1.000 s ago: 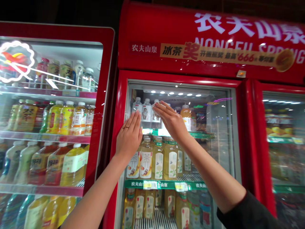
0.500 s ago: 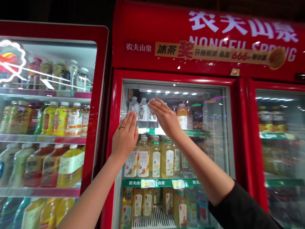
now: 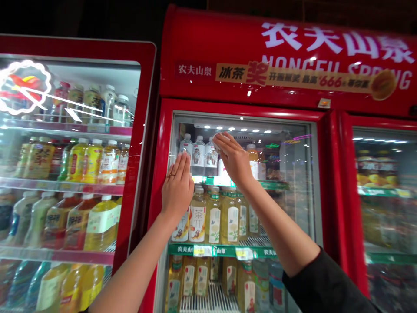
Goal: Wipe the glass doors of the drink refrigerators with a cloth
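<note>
My left hand (image 3: 177, 187) lies flat against the glass door near its left frame, fingers stretched upward and close together, a ring on one finger. Higher and to the right, my right hand (image 3: 233, 158) leans on the same glass with its fingers pointing up and left. A bit of thin white material, like a cloth or tissue (image 3: 217, 141), shows under its fingertips; most of it is hidden. Behind the glass door (image 3: 293, 208) stand clear bottles with animal pictures (image 3: 198, 154) and, one shelf lower, tea bottles (image 3: 197, 219).
A red fridge frame (image 3: 334, 195) surrounds the door, with a banner strip (image 3: 293, 79) above it. On the left is another drinks fridge (image 3: 148, 100) with a lit round sign (image 3: 24, 87). A second glass door (image 3: 384, 226) is at the right.
My right hand has slid slightly right across the glass relative to the bottles, the white material moving with it. My left hand stays near the door's left side. The view has shifted slightly.
</note>
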Available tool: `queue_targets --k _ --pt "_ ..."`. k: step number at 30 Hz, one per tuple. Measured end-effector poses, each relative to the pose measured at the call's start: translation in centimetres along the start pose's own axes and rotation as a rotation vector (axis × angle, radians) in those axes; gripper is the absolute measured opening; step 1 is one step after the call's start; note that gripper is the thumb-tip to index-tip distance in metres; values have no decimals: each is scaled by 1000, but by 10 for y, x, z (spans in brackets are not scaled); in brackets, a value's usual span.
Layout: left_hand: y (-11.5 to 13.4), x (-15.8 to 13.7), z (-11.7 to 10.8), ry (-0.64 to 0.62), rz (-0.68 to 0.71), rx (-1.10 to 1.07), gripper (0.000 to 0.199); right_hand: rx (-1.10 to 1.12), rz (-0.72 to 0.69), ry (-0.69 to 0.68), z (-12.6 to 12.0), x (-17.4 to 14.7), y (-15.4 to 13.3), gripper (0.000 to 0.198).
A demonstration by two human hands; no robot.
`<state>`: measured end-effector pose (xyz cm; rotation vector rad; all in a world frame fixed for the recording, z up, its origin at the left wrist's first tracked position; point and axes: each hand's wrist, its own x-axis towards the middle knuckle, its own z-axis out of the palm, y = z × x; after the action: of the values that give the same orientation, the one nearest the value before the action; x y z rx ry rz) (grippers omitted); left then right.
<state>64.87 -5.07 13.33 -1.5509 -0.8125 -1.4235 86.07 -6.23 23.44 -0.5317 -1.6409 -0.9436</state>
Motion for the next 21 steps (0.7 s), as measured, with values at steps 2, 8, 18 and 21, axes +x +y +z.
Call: queue_targets --k 2,8,18,21 --pt "6 -1 0 -4 15 -23 87 17 -44 -61 -9 -12 0 58" --pt "30 5 5 -58 140 -49 94 2 -79 -115 -31 -21 19 52" --pt "36 34 6 -31 33 -101 85 16 -86 -142 -16 -8 7 59" --pt "41 33 9 -63 49 -107 85 20 -124 -187 -31 -23 16 60"
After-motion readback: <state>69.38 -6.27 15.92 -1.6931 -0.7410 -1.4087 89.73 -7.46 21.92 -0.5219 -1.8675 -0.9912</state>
